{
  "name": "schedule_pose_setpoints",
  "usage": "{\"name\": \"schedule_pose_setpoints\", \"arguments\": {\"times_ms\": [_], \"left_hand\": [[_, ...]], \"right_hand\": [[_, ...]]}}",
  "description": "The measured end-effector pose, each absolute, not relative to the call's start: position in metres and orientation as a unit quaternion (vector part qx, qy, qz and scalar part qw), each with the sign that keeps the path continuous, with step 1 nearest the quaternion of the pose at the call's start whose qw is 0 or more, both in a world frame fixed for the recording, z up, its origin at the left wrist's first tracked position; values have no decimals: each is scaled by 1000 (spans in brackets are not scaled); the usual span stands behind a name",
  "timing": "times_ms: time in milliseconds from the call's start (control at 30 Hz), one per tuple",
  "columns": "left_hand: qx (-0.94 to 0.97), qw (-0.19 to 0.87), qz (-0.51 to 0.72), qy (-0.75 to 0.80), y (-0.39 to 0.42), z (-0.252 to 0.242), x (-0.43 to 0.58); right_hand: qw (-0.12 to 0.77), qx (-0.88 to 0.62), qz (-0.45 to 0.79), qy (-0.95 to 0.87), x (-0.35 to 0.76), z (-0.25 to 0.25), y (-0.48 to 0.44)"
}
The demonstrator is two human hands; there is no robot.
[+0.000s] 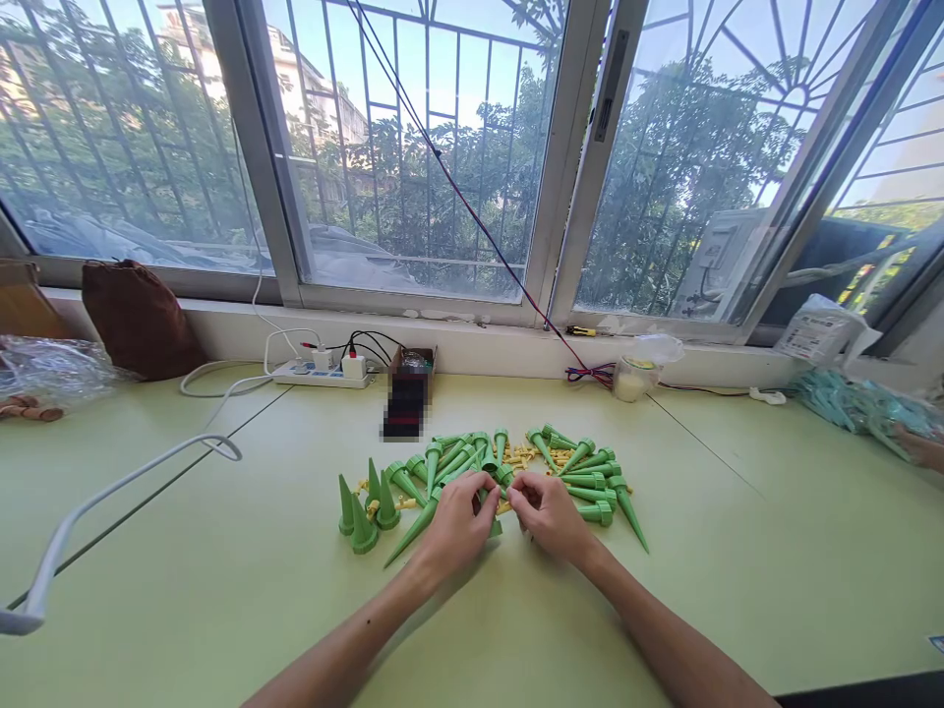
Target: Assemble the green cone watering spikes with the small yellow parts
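My left hand point(463, 516) is closed, thumb and fingers pinched together around a green plastic spike point(496, 529), mostly hidden by the hand. Close beside it, my right hand point(547, 511) has thumb and index finger pressed together; whatever sits between them is too small to make out. Behind both hands lies a loose heap of green plastic spikes point(590, 480) with ridged caps. Small yellow plastic pieces point(520, 455) are scattered among them. To the left, several green spikes point(363, 529) stand upright on their caps, with a few yellow pieces near them.
A power strip point(321, 375) with plugs and white cable point(140, 467) lies at the back left. A small box point(420, 360), a jar point(635, 378) and a brown bag point(140, 320) stand along the window. At far right, another person's hand point(918, 447) touches teal packets point(848, 403).
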State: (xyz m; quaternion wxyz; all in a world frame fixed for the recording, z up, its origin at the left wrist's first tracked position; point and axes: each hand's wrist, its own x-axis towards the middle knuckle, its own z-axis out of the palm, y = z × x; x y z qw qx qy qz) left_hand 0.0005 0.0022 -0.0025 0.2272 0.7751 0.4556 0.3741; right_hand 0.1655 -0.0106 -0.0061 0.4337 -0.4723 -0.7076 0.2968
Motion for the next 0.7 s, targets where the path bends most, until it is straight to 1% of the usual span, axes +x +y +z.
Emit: {"name": "schedule_pose_setpoints", "arguments": {"times_ms": [167,267,400,700], "left_hand": [[744,294,380,465,4,-2,0],[723,345,384,460,4,-1,1],[700,390,386,457,2,1,2],[661,444,392,460,2,1,2]], "right_hand": [[455,-440,402,-662,167,-12,-5],[466,-427,437,-640,168,-15,-2],[469,-434,451,-623,169,-14,-1],[481,-431,462,-608,169,-12,0]]}}
